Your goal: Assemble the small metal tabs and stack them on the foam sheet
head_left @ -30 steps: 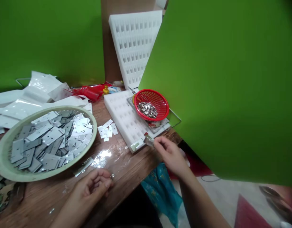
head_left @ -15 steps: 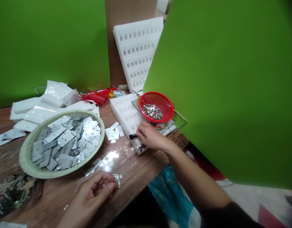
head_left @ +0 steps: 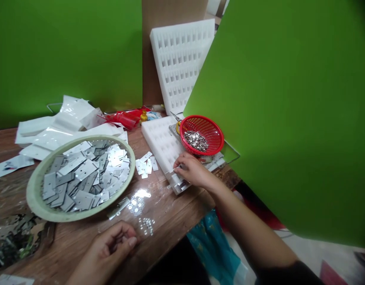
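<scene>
My right hand [head_left: 190, 168] is at the near end of a flat white foam tray [head_left: 161, 136], its fingers pinched on a small flat metal plate [head_left: 171, 173] whose far part the fingers hide. Another shiny metal piece [head_left: 181, 185] sits in the tray's near corner. My left hand [head_left: 114, 245] rests on the table with its fingers curled in; whatever they may hold is hidden. Just beyond its fingertips lie small loose washers [head_left: 146, 226], with a second spread of washers [head_left: 137, 202] farther off.
A pale green basin [head_left: 34, 198] is full of metal plates. A red basket [head_left: 216, 136] of small shiny parts stands beside the foam tray, near pliers [head_left: 176, 118]. Several loose plates [head_left: 146, 164] lie between basin and tray. Green panels [head_left: 274, 99] rise behind and right.
My right hand has turned slightly at the tray; the piece in its fingers looked dark before and looks light now. My left hand has drawn back a little from the near washers.
</scene>
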### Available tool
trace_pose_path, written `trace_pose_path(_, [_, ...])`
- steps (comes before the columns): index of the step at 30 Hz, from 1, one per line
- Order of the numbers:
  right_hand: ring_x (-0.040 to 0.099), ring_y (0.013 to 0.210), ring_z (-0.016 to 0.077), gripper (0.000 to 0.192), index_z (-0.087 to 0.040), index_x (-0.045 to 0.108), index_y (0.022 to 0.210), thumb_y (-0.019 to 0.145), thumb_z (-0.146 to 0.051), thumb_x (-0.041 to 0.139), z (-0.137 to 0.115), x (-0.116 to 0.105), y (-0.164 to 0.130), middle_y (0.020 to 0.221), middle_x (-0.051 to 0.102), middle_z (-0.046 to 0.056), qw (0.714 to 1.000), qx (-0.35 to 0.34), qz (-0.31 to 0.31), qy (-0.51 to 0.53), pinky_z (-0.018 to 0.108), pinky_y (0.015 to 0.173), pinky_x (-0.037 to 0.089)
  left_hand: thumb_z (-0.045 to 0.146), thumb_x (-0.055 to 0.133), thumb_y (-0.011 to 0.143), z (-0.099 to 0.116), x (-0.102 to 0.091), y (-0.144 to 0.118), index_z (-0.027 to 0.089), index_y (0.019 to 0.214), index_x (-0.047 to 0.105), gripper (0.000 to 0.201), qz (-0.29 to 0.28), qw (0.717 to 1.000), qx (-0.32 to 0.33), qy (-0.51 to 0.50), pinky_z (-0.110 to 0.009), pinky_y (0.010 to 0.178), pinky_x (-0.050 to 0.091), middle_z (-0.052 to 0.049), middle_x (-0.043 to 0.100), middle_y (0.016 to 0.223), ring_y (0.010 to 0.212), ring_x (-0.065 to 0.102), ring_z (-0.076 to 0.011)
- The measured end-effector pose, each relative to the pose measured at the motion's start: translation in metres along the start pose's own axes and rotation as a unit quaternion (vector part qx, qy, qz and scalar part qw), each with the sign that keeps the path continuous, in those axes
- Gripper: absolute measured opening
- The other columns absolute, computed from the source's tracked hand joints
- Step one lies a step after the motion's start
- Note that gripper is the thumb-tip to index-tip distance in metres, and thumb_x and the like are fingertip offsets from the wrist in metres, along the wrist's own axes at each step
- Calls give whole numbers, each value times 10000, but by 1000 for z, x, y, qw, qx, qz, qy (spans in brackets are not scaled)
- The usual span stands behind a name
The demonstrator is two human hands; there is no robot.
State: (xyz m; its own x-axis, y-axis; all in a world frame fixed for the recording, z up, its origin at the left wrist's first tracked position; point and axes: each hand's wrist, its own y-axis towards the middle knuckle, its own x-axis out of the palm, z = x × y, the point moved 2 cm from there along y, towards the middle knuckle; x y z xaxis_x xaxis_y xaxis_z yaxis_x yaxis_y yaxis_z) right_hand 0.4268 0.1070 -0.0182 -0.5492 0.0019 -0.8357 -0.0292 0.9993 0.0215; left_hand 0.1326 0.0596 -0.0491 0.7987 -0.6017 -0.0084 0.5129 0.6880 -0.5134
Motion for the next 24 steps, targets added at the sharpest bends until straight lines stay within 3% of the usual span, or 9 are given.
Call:
trace_pose_path(5, [516,815,168,180,-192,605,894,741,-159,693,4,0,-4,873,541,9,999,20,41,13,270,732,382,540,596,795,-10,-3,-1,195,791,622,346,-38,998,1,47,-253,657,424,-36,629,786,742,540,-187])
trace_pose_path(10, [527,779,160,69,-183,625,742,747,-139,678,3,0,-3,810,544,5,999,13,42,26,267,716,383,557,575,805,-17,-5,-4,199,814,624,362,-40,998,-9,54,-256,674,418,-35,615,812,753,516,-185])
trace_pose_path(14, [545,811,163,66,-169,628,760,801,-120,613,2,-1,-7,836,558,24,998,2,51,34,274,752,407,543,591,799,-19,-7,-4,203,815,637,343,-31,998,-4,47,-263,689,424,-39,625,811,765,526,-193])
trace_pose_path(24, [542,902,195,123,-178,602,890,879,-102,505,-26,-11,-34,928,557,60,993,-29,117,-5,323,818,424,537,556,818,-4,-6,-7,199,787,614,345,-18,995,33,91,-272,669,416,-28,584,759,741,513,-195])
